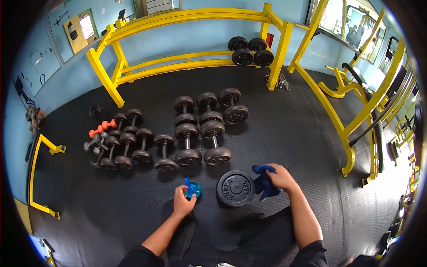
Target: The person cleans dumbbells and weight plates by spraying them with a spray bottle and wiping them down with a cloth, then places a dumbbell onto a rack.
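My left hand [183, 203] is closed around a translucent blue spray bottle [195, 190] with a blue top. In my right hand [282, 177] is a crumpled dark blue cloth [265, 183], its lower folds hanging loose. Between the two hands a black round weight [235, 188] has its flat, lettered face turned up. The cloth is close against the right edge of this face. Whatever lies under the face is mostly hidden, so I cannot tell whether it is a dumbbell on end or stacked plates.
Rows of black dumbbells [187, 143] lie ahead on the black rubber floor [284, 129]. Small orange dumbbells [102, 128] are at the left. Behind stands a yellow rack [187, 62] with several dumbbells [243, 57] at its right end. Yellow machine frames [322, 107] rise on the right.
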The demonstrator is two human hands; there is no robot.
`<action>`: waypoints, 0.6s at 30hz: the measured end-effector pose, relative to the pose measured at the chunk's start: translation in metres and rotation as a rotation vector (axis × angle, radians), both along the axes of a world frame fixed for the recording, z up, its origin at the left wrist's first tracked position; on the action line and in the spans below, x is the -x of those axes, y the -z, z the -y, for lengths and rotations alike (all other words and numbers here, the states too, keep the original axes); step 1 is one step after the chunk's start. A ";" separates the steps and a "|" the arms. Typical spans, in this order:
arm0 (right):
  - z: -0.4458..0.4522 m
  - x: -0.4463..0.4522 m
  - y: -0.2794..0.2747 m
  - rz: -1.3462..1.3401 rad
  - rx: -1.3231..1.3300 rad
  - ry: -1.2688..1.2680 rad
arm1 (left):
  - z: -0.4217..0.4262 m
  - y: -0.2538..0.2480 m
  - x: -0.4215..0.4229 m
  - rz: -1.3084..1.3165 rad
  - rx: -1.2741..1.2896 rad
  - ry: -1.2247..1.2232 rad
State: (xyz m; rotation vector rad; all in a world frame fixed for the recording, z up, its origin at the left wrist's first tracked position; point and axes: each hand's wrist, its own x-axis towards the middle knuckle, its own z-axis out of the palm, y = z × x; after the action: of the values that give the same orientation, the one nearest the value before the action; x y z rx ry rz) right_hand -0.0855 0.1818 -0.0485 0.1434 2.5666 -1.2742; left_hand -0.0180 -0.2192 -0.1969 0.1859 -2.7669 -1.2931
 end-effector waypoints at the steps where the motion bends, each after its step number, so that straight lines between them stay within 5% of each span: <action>1: 0.003 0.001 -0.004 -0.129 -0.028 0.033 | 0.011 0.000 0.004 0.025 0.174 0.017; 3: 0.009 0.006 0.003 -0.164 -0.026 0.082 | 0.027 0.007 0.014 0.050 0.341 0.059; 5: 0.011 0.010 -0.005 -0.043 0.032 0.102 | 0.029 0.015 0.027 0.457 0.437 0.085; 6: 0.018 0.008 -0.013 -0.103 -0.087 0.183 | 0.030 0.026 0.036 0.453 0.428 0.124; 11: 0.009 0.014 -0.007 0.004 -0.077 0.341 | 0.037 0.107 0.063 0.019 0.246 0.278; 13: 0.000 0.015 -0.001 0.019 -0.064 0.424 | 0.022 0.107 0.070 -0.187 -0.019 0.199; 18: -0.010 0.016 0.007 0.045 0.047 0.592 | 0.002 0.071 0.080 -0.191 -0.082 0.213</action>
State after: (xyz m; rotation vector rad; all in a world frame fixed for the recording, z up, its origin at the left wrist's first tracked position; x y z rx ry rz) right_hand -0.1020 0.1914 -0.0552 0.9676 2.5391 -1.4853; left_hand -0.0984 -0.2208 -0.2682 -0.2222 -2.6296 -1.3899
